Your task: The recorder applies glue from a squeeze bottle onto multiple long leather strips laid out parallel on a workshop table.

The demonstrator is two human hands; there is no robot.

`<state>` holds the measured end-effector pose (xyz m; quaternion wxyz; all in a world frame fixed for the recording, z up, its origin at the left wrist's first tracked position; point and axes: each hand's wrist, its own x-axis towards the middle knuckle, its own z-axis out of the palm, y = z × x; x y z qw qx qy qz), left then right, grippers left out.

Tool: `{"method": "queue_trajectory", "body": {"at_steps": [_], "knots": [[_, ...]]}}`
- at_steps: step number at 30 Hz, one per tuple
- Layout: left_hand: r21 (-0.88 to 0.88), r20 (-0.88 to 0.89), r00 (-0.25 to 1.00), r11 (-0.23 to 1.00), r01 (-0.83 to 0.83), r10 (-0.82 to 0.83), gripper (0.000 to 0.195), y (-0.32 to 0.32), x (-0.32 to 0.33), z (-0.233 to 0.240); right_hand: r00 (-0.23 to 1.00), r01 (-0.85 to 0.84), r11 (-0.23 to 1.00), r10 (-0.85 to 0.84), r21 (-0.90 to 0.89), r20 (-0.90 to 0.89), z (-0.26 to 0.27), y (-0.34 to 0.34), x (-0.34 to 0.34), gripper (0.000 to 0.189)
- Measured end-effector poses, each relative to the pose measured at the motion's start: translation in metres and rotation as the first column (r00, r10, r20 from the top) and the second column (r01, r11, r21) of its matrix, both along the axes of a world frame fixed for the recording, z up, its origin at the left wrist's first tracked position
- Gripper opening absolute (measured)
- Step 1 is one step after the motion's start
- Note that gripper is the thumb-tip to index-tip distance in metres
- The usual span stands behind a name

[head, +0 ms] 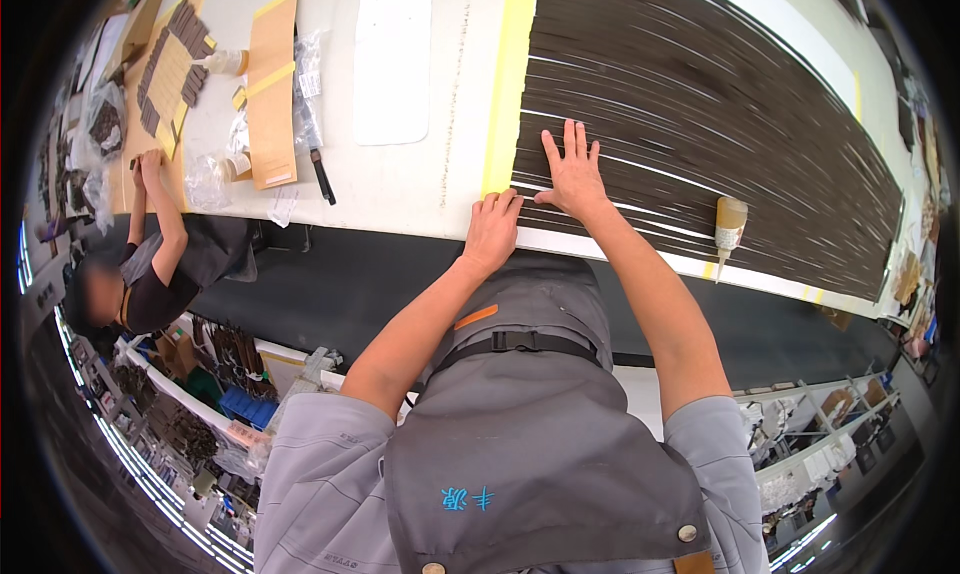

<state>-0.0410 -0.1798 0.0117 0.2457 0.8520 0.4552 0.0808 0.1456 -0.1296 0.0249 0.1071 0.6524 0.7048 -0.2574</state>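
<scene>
A broad sheet of dark brown narrow strips lies before me, with pale gaps between some of them. My right hand rests palm down on the strips, fingers spread. Just left of it, my left hand has its fingers bent at the strips' ends, by the table's front edge. Whether a strip is pinched there is hidden. Yellow tape runs along the strips' left ends, and the left fingertips reach its near end. A nozzle bottle of amber liquid lies on the strips to the right, its tip pointing towards the front edge.
Left on the white table are a white panel, a black-handled tool, a brown board and another nozzle bottle. A co-worker stands at the far left beside a smaller strip piece. Shelving stands behind me.
</scene>
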Motion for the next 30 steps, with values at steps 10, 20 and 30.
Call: {"method": "queue_trajectory", "body": {"at_steps": [10,20,30], "knots": [[-0.001,0.006,1.000,1.000,0.013,-0.013,0.036,0.003,0.000,0.002,0.940,0.185,0.982,-0.169,0.026,-0.297,0.003,-0.017,0.001,0.040],[-0.080,0.040,0.996,0.993,-0.081,0.085,0.038,0.018,0.007,-0.001,0.929,0.253,0.942,-0.173,0.221,-0.326,-0.009,-0.044,-0.002,0.025],[-0.069,-0.041,0.992,0.990,-0.122,0.120,0.042,0.031,0.012,-0.007,0.940,0.234,0.941,-0.154,0.245,-0.305,-0.012,-0.047,-0.002,0.024]]}}
